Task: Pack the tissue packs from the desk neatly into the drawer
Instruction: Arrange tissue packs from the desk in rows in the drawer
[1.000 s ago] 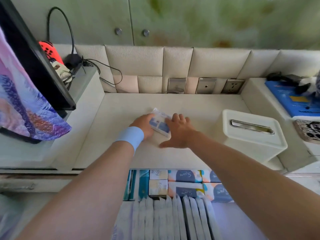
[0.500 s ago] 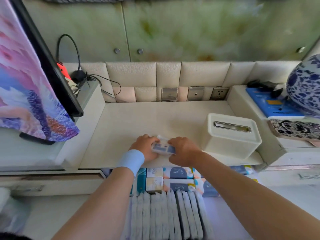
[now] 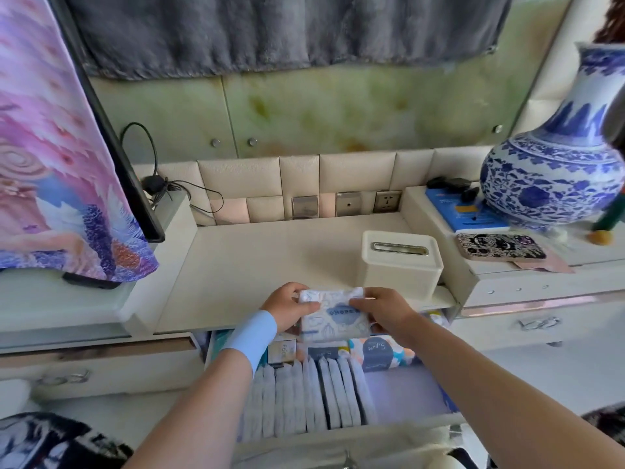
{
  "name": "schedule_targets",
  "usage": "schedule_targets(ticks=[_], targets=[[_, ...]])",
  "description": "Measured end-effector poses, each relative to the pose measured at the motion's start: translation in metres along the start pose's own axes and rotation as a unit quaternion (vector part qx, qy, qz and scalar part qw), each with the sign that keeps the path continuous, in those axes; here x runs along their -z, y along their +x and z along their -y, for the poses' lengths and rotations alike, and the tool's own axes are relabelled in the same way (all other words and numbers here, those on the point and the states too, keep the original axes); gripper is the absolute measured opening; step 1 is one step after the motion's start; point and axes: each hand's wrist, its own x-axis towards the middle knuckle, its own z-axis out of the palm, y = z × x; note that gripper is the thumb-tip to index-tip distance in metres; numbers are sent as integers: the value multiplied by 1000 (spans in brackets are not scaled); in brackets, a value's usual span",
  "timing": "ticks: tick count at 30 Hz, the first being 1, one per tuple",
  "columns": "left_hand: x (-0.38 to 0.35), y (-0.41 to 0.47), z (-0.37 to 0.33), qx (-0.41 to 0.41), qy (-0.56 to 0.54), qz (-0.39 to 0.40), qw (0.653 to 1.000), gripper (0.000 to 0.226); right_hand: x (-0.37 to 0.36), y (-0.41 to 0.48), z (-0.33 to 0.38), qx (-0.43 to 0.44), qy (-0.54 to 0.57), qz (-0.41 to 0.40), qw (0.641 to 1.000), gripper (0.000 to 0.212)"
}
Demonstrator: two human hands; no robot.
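I hold tissue pack btwn L hand & R hand, each gripping a short end; long axis left-right, over desk front edge. Free gap in drawer lies below, nearer R hand.

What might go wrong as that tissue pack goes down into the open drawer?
1. The left hand and right hand hold the soft tissue pack only at its ends, so it may sag or slip from the grip.
2. The upright packs in the drawer stand close together. Wedging it in could tip or crumple them. The bare space to their right looks safer.
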Motion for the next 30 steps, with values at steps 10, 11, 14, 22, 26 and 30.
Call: schedule_targets(ticks=[10,11,14,22,26,30], targets=[[-40,-20,-13,-26,31,-7,999,31,19,-19,-24,-40,-28,-105,993,68],[-41,-22,-18,-20,30,-13,999,33,23,-22,-25,8,-82,-100,992,72],[-47,-20,-30,33,23,-29,999,37,28,-36,-23,147,-223,-38,963,62],[-69,-24,-38,152,-137,112,973,30,27,-50,-22,52,-366,177,912,72],[-92,-20,-28,134,-71,140,978,23,27,-37,-29,-3,-455,149,878,35],[-116,-18,-2,-4,281,126,951,37,28,-24,-58,-52,-533,125,835,30]])
